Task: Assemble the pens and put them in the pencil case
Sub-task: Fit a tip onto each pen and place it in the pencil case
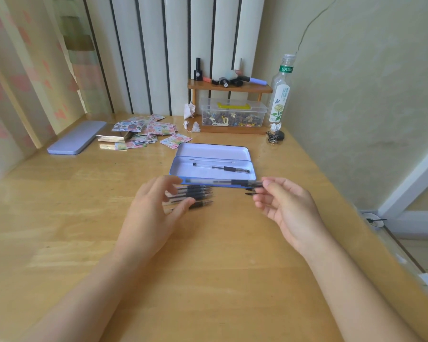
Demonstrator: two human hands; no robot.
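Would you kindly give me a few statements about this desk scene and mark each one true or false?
1. The pencil case is open with one pen lying inside it. True.
2. The right hand holds a pen by one end, in front of the case. True.
3. The left hand is lifting the bottle. False: it hovers over a row of pens on the desk; the bottle stands far back.
4. The clear plastic box sits on top of the small shelf. False: it sits under it.

Open blue pencil case holds one pen; loose pens alongside.
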